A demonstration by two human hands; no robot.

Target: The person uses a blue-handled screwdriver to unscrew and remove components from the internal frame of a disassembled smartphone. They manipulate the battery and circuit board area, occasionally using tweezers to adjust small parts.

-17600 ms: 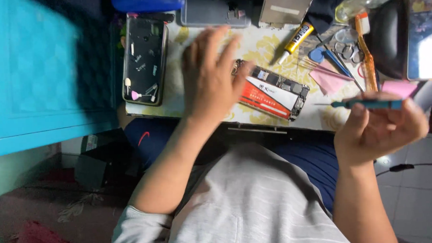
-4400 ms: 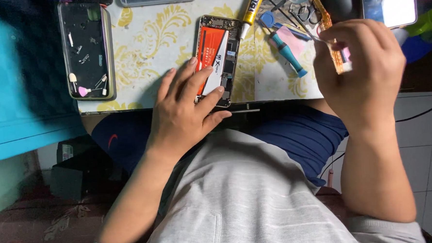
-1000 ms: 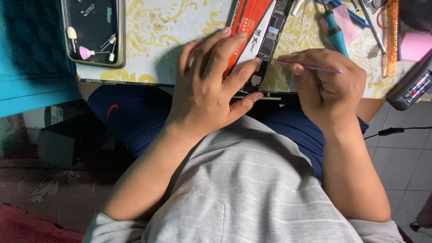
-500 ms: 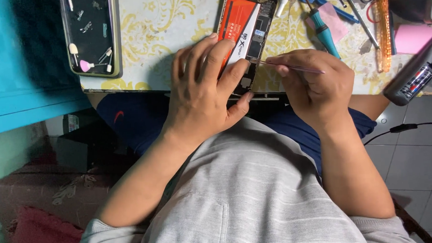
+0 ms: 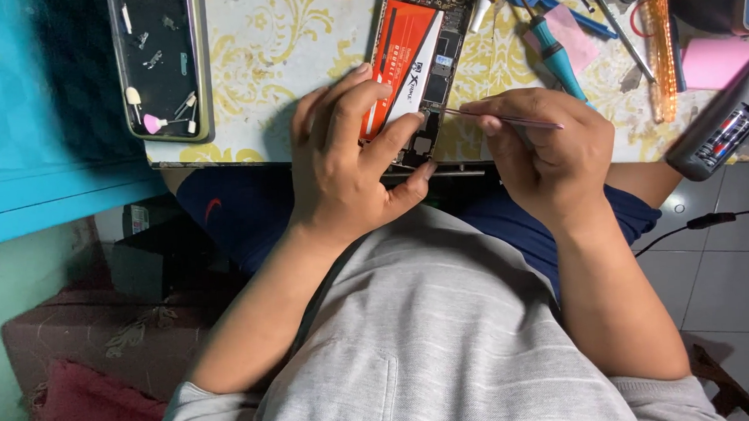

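At the near edge of the patterned table (image 5: 300, 37), an opened smartphone (image 5: 414, 61) with an orange-and-white battery lies under the left hand (image 5: 347, 165), whose grip presses down on its lower half, while the right hand (image 5: 544, 152) pinches thin tweezers (image 5: 501, 119) with the tip at the phone's lower right side. The step looks like picking at a small part inside; the next move calls for a steady, fine touch. The phone's long axis runs away from the person, leaning slightly right, bottom end nearest the body.
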